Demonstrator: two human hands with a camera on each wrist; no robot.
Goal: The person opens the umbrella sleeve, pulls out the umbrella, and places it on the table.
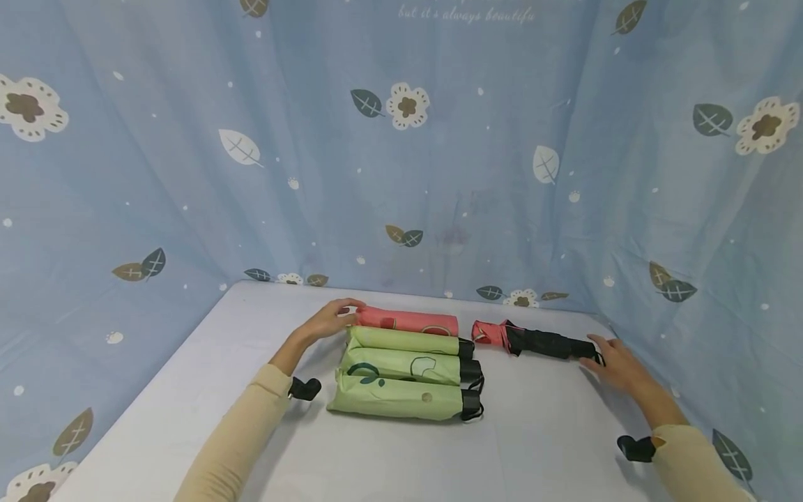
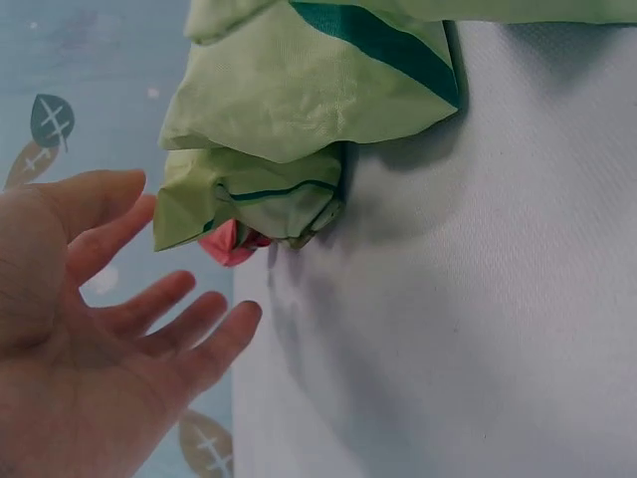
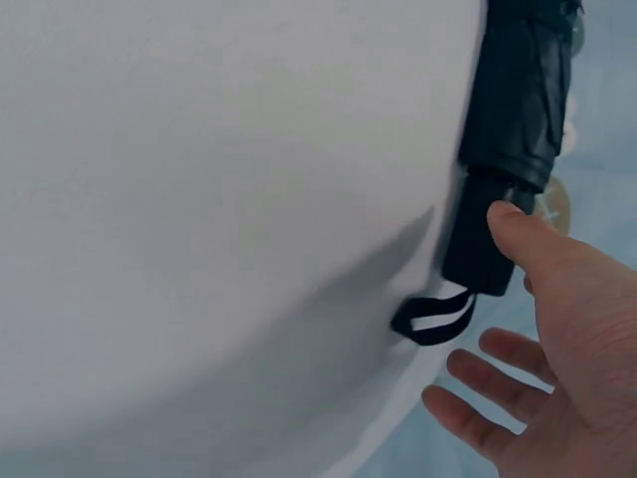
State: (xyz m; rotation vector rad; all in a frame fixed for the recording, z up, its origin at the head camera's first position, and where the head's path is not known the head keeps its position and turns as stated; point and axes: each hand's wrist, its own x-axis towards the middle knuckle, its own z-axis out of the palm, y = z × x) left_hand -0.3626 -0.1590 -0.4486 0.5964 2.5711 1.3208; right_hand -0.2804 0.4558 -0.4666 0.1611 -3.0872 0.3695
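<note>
Three light green sleeved folding umbrellas (image 1: pixel 395 399) lie side by side, black handles to the right. Behind them is a red sleeved bundle (image 1: pixel 408 321) with a watermelon pattern. My left hand (image 1: pixel 330 319) is at its left end, fingers spread and loosely bent; in the left wrist view the left hand (image 2: pixel 109 319) grips nothing. To the right lies a black folding umbrella (image 1: pixel 542 343), a red sleeve (image 1: pixel 491 335) bunched on its left end. My right hand (image 1: pixel 617 364) pinches its handle (image 3: pixel 481 234) between thumb and index finger, the other fingers loose beside the wrist strap (image 3: pixel 438 321).
All the umbrellas lie on a white-covered table (image 1: pixel 539 446). A blue patterned curtain (image 1: pixel 477 188) surrounds its back and sides, close behind the red bundle. Small black devices (image 1: pixel 305 389) sit at both wrists.
</note>
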